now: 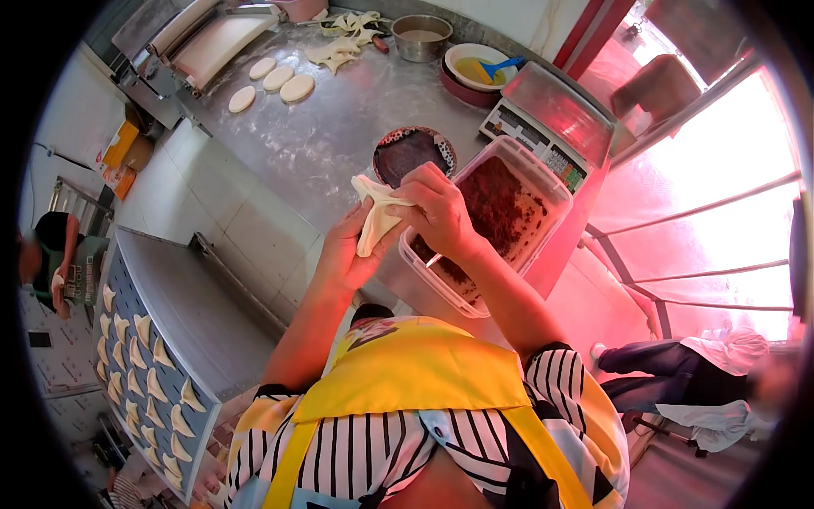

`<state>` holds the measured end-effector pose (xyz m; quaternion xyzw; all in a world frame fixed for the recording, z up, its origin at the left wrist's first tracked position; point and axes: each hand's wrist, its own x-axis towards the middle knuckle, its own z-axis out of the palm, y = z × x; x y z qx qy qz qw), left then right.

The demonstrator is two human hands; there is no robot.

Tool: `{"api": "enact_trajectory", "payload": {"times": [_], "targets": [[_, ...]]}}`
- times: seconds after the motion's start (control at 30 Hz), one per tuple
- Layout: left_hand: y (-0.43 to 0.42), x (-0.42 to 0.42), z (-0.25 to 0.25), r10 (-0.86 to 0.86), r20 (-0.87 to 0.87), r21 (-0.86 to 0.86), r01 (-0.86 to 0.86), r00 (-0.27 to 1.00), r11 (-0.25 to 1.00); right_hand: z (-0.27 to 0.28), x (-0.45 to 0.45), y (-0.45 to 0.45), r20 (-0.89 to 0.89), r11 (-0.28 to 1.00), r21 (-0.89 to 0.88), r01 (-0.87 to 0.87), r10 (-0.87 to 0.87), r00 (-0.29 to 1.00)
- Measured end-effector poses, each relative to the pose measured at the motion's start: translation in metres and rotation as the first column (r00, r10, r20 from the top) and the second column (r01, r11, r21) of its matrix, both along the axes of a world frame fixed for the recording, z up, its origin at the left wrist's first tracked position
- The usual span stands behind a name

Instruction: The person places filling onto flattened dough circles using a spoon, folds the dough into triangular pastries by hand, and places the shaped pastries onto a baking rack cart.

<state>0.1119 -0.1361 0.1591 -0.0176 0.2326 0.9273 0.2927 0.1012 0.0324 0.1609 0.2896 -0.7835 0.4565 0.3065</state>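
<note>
A pale, three-cornered dough piece (378, 219) is held up in front of my chest. From below and the left, my left hand (346, 248) grips it with the fingers closed around its side. My right hand (441, 210) pinches the dough's right corner between thumb and fingers. Under the right hand and forearm stands a clear plastic box (555, 197) with dark reddish-brown crumbly filling (498, 197) in it. Just beyond the hands lies a round patterned dish (415, 153) with a dark middle. What is inside the folded dough is hidden.
Several flat dough rounds (278, 79) lie on the floured steel table (297, 144), near a dough roller machine (222, 42). A scale (543, 127), a metal bowl (421, 38) and a bowl with a blue brush (500, 66) stand behind. Shaped dough pieces (155, 386) fill a tray at left.
</note>
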Motion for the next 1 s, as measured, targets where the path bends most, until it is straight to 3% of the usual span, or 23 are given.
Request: {"api": "enact_trajectory", "payload": {"times": [0.13, 0.23, 0.53, 0.7, 0.73, 0.83, 0.93, 1.0], "targets": [[-0.002, -0.001, 0.0, 0.01, 0.019, 0.013, -0.011, 1.0, 1.0, 0.007, 0.002, 0.0, -0.042, 0.997, -0.059, 0.059, -0.061, 0.997], [-0.004, 0.0, 0.005, 0.032, 0.022, 0.013, -0.032, 0.999, 0.999, -0.006, 0.004, 0.003, -0.012, 0.987, 0.087, 0.137, -0.137, 0.991], [-0.015, -0.007, -0.008, 0.053, 0.049, 0.043, -0.055, 0.997, 0.998, -0.006, 0.006, 0.007, 0.194, 0.993, -0.106, 0.052, -0.031, 0.981], [-0.023, -0.01, -0.016, 0.008, 0.076, 0.052, -0.012, 0.997, 0.999, -0.008, 0.008, 0.017, 0.272, 0.999, -0.033, -0.034, 0.041, 0.962], [-0.025, -0.008, -0.014, 0.002, 0.067, -0.009, -0.002, 0.998, 1.0, -0.009, 0.008, 0.017, 0.282, 0.998, -0.028, -0.058, 0.063, 0.957], [-0.026, -0.009, -0.006, -0.016, 0.038, -0.127, 0.021, 0.999, 0.992, -0.001, 0.009, 0.011, 0.22, 0.997, 0.075, 0.01, -0.027, 0.975], [-0.028, -0.003, -0.008, -0.041, 0.03, -0.155, 0.045, 0.999, 0.987, -0.002, 0.006, -0.002, -0.006, 0.985, 0.171, -0.033, 0.034, 0.999], [-0.03, -0.003, -0.009, -0.068, 0.002, -0.218, 0.067, 0.998, 0.974, -0.016, 0.008, 0.0, 0.079, 0.971, 0.228, -0.074, 0.057, 0.995]]}}
